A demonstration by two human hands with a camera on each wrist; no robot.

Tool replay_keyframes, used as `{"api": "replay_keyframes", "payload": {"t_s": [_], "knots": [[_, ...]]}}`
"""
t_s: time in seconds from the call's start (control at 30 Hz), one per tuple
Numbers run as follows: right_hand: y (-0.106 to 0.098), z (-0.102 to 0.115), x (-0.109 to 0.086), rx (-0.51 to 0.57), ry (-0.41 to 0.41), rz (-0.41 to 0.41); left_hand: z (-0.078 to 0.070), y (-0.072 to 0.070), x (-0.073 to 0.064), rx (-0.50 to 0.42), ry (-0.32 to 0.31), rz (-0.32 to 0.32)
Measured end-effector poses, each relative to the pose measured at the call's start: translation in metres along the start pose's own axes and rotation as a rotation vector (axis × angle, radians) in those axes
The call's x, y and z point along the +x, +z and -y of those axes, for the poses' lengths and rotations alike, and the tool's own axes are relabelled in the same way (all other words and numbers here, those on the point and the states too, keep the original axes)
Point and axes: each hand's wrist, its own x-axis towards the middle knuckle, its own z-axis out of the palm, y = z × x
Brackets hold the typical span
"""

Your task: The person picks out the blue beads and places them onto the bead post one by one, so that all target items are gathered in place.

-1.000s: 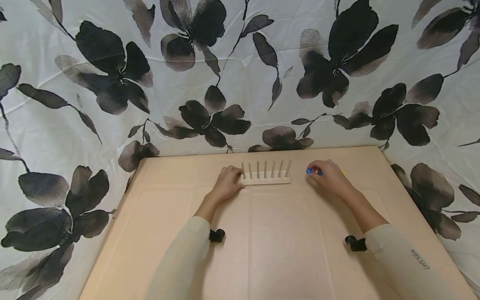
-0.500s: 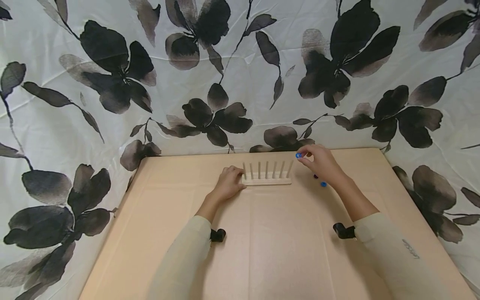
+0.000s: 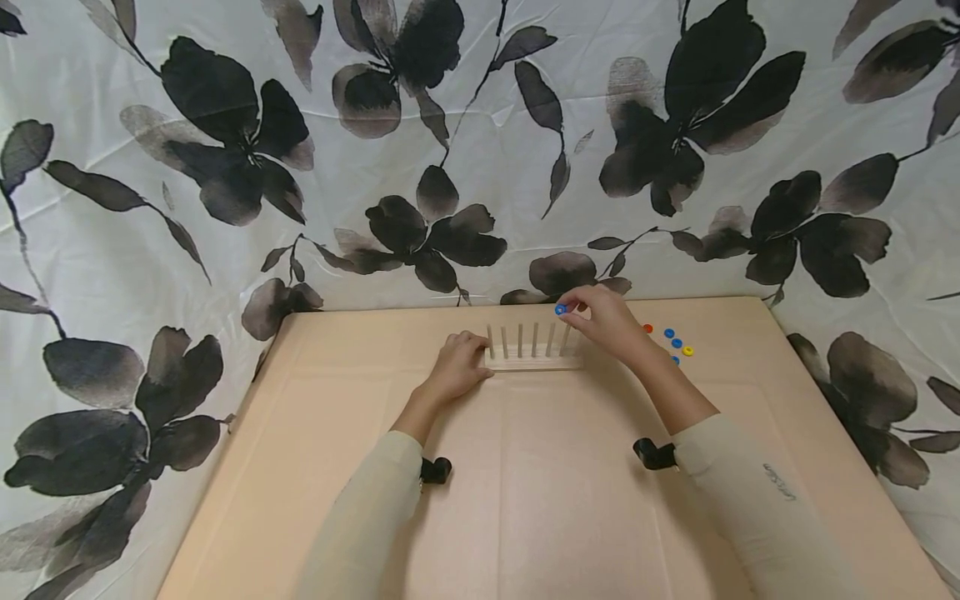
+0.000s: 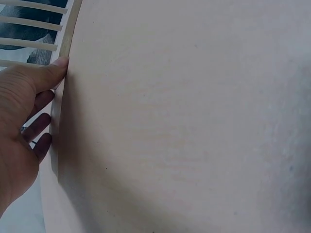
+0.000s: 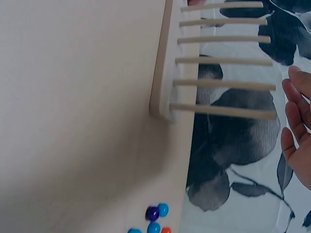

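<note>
A pale wooden rack (image 3: 534,364) with a row of upright pegs (image 5: 223,84) stands near the table's far edge. My left hand (image 3: 456,367) grips its left end; in the left wrist view the thumb of that hand (image 4: 19,102) lies along the base's edge. My right hand (image 3: 603,321) pinches a blue bead (image 3: 561,309) between thumb and forefinger, close above the tips of the pegs toward the right end. In the right wrist view, the right hand (image 5: 300,126) shows at the right edge, beyond the peg tips, with the bead out of sight. The pegs visible there carry nothing.
Right of the rack lie several loose beads: a red bead (image 3: 647,328), blue beads (image 3: 677,343) and a yellow bead (image 3: 687,352). The right wrist view also shows a dark purple bead (image 5: 152,213). A floral cloth (image 3: 450,167) hangs behind the table (image 3: 570,483).
My right hand has picked up a blue bead from the loose beads and carried it up and left to over the pegs. My left hand has stayed on the rack.
</note>
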Motion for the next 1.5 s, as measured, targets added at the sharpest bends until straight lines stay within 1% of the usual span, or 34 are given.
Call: {"api": "replay_keyframes", "payload": {"t_s": [0.37,0.7,0.87,0.97,1.1,1.3,1.5], "knots": [[0.021,0.021,0.023,-0.031,-0.074,0.081,-0.002,0.0,0.004,-0.002,0.005,-0.011],[0.036,0.037,0.038,-0.013,-0.065,0.122,-0.002,0.0,0.007,0.026,0.006,-0.007],[0.042,0.047,0.046,-0.04,-0.105,0.135,-0.001,-0.001,0.008,0.024,0.011,-0.014],[0.046,0.05,0.051,-0.076,-0.126,0.149,-0.001,0.0,0.008,0.025,0.014,-0.012],[0.051,0.052,0.054,-0.106,-0.125,0.165,0.0,0.0,0.008,0.032,0.015,-0.007],[0.057,0.058,0.058,-0.093,-0.12,0.186,0.002,-0.001,0.009,0.027,0.016,-0.025],[0.064,0.057,0.057,-0.135,-0.115,0.181,0.003,0.0,0.01,0.026,0.026,-0.014]]}}
